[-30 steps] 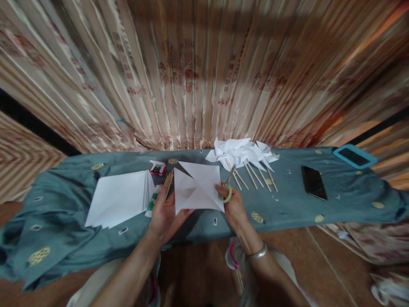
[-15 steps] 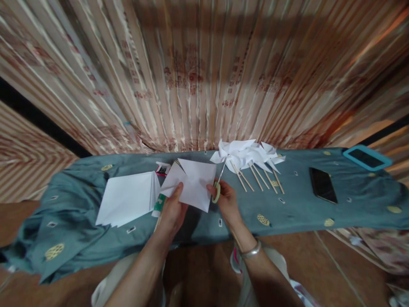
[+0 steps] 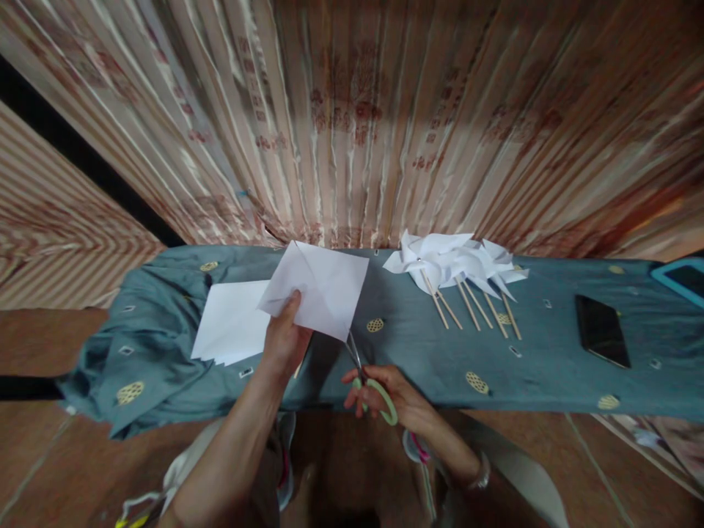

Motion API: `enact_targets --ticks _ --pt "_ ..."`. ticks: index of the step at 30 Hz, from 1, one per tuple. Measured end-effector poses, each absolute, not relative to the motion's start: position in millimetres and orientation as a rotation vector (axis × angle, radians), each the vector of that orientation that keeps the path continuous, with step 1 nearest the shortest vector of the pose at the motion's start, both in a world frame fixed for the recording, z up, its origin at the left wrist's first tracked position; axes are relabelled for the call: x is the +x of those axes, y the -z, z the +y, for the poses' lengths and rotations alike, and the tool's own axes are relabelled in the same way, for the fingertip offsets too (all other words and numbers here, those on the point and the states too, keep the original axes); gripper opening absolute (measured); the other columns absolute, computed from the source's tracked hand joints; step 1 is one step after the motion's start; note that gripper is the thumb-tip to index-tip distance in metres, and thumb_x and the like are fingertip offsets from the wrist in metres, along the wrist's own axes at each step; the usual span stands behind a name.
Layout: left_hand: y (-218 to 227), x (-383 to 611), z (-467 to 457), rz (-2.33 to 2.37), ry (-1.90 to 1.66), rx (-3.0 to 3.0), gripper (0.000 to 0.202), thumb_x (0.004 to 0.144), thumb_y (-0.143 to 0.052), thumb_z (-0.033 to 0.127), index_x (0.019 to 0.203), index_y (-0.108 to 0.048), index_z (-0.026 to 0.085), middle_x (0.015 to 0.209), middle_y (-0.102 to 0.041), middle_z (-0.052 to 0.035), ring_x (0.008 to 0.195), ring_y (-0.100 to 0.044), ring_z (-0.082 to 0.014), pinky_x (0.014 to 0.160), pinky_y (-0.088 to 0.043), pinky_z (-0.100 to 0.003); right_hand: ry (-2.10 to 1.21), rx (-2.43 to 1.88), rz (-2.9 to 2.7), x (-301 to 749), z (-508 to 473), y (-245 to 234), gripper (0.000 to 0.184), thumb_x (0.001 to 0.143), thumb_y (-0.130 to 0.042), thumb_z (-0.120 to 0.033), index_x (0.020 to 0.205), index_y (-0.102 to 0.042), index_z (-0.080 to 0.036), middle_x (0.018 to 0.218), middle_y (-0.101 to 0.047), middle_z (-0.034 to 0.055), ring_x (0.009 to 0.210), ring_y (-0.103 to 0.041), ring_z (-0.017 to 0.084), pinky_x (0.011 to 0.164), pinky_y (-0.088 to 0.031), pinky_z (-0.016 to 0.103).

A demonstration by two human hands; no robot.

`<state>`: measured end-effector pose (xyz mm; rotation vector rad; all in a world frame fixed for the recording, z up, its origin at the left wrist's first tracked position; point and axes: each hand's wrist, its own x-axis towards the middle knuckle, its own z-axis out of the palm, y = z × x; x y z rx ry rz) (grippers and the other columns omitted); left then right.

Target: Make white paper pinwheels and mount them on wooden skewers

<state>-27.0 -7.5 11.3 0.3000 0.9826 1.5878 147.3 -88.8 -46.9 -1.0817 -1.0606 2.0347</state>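
Note:
A white square sheet of paper [image 3: 327, 282] with diagonal creases is held up above the table by my left hand [image 3: 286, 341], thumb on top and fingers hidden beneath. My right hand [image 3: 388, 396] grips a pair of scissors [image 3: 382, 398] by their light green handles. Their metal blades point up at the sheet's lower corner and meet it there. Just left of my left hand, a stack of white paper [image 3: 231, 323] lies partly covered by the held sheet. Several white paper pinwheels [image 3: 434, 257] on wooden sticks [image 3: 467, 301] lie together at the back, right of the sheet.
A green patterned cloth [image 3: 341, 392] covers the long table. Farther right lie a black phone [image 3: 601, 330] and a blue-framed device [image 3: 685, 279] at the view's edge. Behind the table hangs a striped curtain [image 3: 352, 147].
My right hand has moved down toward me, bringing the scissors to the sheet's lower corner. The sheet has been turned in my left hand. The view has shifted left.

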Motion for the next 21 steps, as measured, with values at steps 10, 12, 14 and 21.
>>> enact_targets --ticks 10,12,14,21 --pt "-4.1 -20.2 -10.1 0.982 -1.542 0.357 0.034 0.080 -0.070 0.015 0.113 -0.067 0.019 0.103 -0.075 -0.0043 0.097 -0.071 -0.0184 0.089 -0.056 -0.027 -1.979 -1.021 -1.136 145.3 -83.9 37.5 0.045 0.071 -0.076 -0.052 0.096 -0.069 -0.015 0.071 -0.071 0.0036 0.054 -0.060 0.010 0.048 -0.043 0.020" --pt "-3.8 -20.0 -10.6 0.973 -1.545 0.367 0.037 0.080 -0.069 0.014 0.116 -0.066 0.018 0.103 -0.075 -0.0046 0.096 -0.071 -0.0180 0.090 -0.056 -0.028 -1.988 -1.009 -1.115 145.1 -83.1 36.5 0.046 0.069 -0.077 -0.052 0.095 -0.069 -0.015 0.071 -0.071 0.0034 0.054 -0.059 0.011 0.049 -0.044 0.021" --pt "-4.6 -20.1 -11.0 0.966 -1.535 0.372 0.038 0.080 -0.068 0.014 0.118 -0.065 0.018 0.101 -0.076 -0.0044 0.093 -0.071 -0.0174 0.089 -0.056 -0.028 -1.989 -1.016 -1.109 145.3 -82.7 36.2 0.047 0.068 -0.078 -0.053 0.094 -0.069 -0.015 0.072 -0.071 0.0031 0.054 -0.059 0.010 0.050 -0.045 0.021" --pt "-6.5 -18.9 -12.1 0.968 -1.530 0.347 0.034 0.081 -0.066 0.011 0.114 -0.067 0.018 0.099 -0.076 -0.0042 0.088 -0.071 -0.0166 0.089 -0.056 -0.028 -1.959 -1.035 -1.144 145.4 -83.2 36.7 0.045 0.071 -0.076 -0.052 0.094 -0.069 -0.014 0.070 -0.070 0.0028 0.053 -0.058 0.010 0.048 -0.042 0.020"
